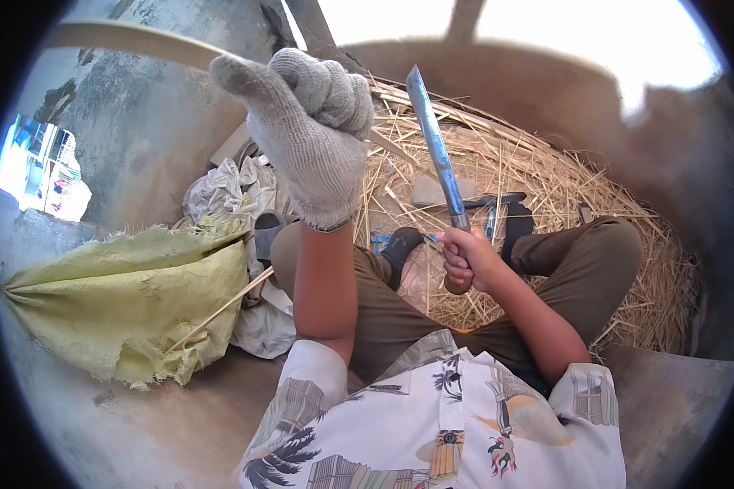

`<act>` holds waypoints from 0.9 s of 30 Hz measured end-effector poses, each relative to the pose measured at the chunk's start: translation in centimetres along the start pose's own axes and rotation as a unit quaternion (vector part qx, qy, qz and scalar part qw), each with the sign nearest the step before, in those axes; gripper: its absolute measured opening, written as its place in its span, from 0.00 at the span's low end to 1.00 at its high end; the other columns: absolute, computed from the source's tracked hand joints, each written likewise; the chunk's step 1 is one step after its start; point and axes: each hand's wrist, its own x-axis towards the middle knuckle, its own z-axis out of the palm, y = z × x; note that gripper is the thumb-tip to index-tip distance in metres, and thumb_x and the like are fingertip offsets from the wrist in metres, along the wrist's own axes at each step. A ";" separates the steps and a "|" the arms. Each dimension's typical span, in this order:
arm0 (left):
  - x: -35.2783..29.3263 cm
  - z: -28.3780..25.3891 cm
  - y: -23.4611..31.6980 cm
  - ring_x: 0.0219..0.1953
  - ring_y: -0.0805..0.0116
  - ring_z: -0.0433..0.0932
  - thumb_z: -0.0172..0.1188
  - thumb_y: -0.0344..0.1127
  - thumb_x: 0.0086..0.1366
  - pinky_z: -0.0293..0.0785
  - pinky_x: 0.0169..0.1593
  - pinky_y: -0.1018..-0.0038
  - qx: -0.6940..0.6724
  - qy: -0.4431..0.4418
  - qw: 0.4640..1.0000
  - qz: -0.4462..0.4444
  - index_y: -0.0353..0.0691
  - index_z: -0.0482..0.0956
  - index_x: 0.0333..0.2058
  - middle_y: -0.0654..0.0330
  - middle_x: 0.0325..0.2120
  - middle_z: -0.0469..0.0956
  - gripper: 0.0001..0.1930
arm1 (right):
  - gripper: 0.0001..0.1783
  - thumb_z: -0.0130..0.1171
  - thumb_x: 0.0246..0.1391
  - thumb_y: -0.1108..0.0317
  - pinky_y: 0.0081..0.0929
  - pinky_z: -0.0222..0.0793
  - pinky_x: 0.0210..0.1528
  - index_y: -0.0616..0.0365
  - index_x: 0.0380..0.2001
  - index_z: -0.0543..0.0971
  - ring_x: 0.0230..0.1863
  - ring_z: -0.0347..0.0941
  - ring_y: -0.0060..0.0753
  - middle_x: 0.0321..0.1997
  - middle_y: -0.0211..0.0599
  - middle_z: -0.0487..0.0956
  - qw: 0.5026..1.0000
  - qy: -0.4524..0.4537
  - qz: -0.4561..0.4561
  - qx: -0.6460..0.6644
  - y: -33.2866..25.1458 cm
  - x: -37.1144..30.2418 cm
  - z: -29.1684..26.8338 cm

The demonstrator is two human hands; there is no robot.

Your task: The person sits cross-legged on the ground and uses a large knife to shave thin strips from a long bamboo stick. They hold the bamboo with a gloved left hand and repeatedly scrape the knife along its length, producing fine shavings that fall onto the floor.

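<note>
My left hand (310, 130), in a grey knitted glove, is raised at the upper left and closed round a long pale bamboo strip (139, 41). One end of the strip bends out past the left rim of the view; the other slants down behind the glove toward the middle. My bare right hand (469, 261) grips the handle of a long knife (436, 143) over my lap. Its blade points up and away, apart from the glove. The tip leans slightly left. Part of the handle is hidden by my fingers.
Split strips and shavings (538, 171) cover the floor ahead and to the right. A flat grey stone (442, 191) lies among them. On the left are a yellow-green woven sack (130, 293), a thin stick (220, 310) across it, and crumpled white sacking (232, 191). Walls rise around.
</note>
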 end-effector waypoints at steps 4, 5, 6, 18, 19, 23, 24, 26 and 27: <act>0.1 0.5 -0.2 0.13 0.77 0.43 0.43 0.73 0.66 0.40 0.17 0.74 0.075 0.023 0.997 0.011 0.49 0.52 0.16 0.72 0.11 0.47 0.35 | 0.17 0.61 0.57 0.67 0.25 0.50 0.08 0.54 0.18 0.67 0.05 0.56 0.22 0.09 0.27 0.63 0.995 0.046 -0.062 -0.056 0.4 -0.3 1.4; 0.3 0.4 -0.1 0.13 0.77 0.44 0.43 0.73 0.67 0.40 0.17 0.75 0.078 0.015 0.997 0.017 0.49 0.52 0.16 0.72 0.11 0.48 0.35 | 0.17 0.61 0.57 0.68 0.25 0.49 0.07 0.54 0.17 0.67 0.05 0.55 0.22 0.09 0.27 0.64 0.991 0.064 -0.092 -0.077 0.5 0.0 1.9; 0.3 0.2 -0.2 0.13 0.77 0.44 0.42 0.73 0.67 0.41 0.17 0.75 0.072 -0.002 0.997 0.006 0.49 0.53 0.16 0.72 0.11 0.48 0.35 | 0.18 0.60 0.59 0.68 0.24 0.53 0.12 0.56 0.16 0.68 0.10 0.58 0.19 0.11 0.27 0.66 0.982 0.109 -0.094 -0.121 -0.2 -0.9 2.7; -0.7 0.9 -2.8 0.12 0.79 0.46 0.43 0.67 0.71 0.44 0.15 0.78 0.097 -0.035 0.995 0.016 0.48 0.55 0.18 0.72 0.11 0.50 0.32 | 0.14 0.60 0.54 0.65 0.33 0.61 0.14 0.62 0.20 0.75 0.09 0.65 0.30 0.10 0.32 0.69 0.937 0.167 -0.042 -0.304 3.9 2.7 -1.9; -0.7 1.0 -3.0 0.12 0.79 0.46 0.43 0.67 0.71 0.44 0.15 0.78 0.106 -0.020 0.994 0.021 0.48 0.55 0.18 0.72 0.11 0.50 0.32 | 0.14 0.60 0.55 0.63 0.32 0.60 0.14 0.60 0.20 0.75 0.08 0.63 0.29 0.09 0.30 0.67 0.958 0.133 -0.016 -0.252 3.9 2.9 -2.1; -1.4 1.2 -3.5 0.13 0.79 0.47 0.43 0.67 0.71 0.46 0.15 0.78 0.116 0.012 0.992 0.052 0.47 0.57 0.19 0.72 0.12 0.51 0.31 | 0.20 0.60 0.60 0.57 0.28 0.56 0.12 0.49 0.18 0.67 0.06 0.56 0.22 0.08 0.22 0.60 0.988 -0.065 0.137 0.020 1.9 2.0 -1.4; -1.3 1.0 -3.5 0.13 0.80 0.48 0.43 0.67 0.71 0.45 0.15 0.78 0.114 0.019 0.992 0.052 0.47 0.59 0.20 0.71 0.13 0.52 0.31 | 0.25 0.59 0.63 0.54 0.24 0.52 0.09 0.46 0.16 0.61 0.05 0.50 0.19 0.07 0.21 0.57 0.983 -0.082 0.148 0.078 1.0 1.0 -0.3; -0.8 0.5 -3.3 0.14 0.80 0.48 0.44 0.67 0.71 0.45 0.15 0.79 0.097 0.001 0.995 0.029 0.47 0.60 0.21 0.72 0.13 0.52 0.31 | 0.25 0.59 0.63 0.54 0.24 0.51 0.09 0.46 0.15 0.61 0.05 0.50 0.18 0.07 0.21 0.57 0.984 -0.070 0.153 0.053 -0.4 0.4 0.0; -0.9 0.2 -3.4 0.14 0.80 0.48 0.44 0.67 0.70 0.45 0.15 0.79 0.090 -0.006 0.996 0.015 0.47 0.60 0.21 0.72 0.14 0.53 0.30 | 0.25 0.59 0.63 0.54 0.24 0.51 0.09 0.46 0.15 0.61 0.06 0.51 0.18 0.07 0.20 0.57 0.984 -0.063 0.159 0.043 -0.6 0.2 -0.1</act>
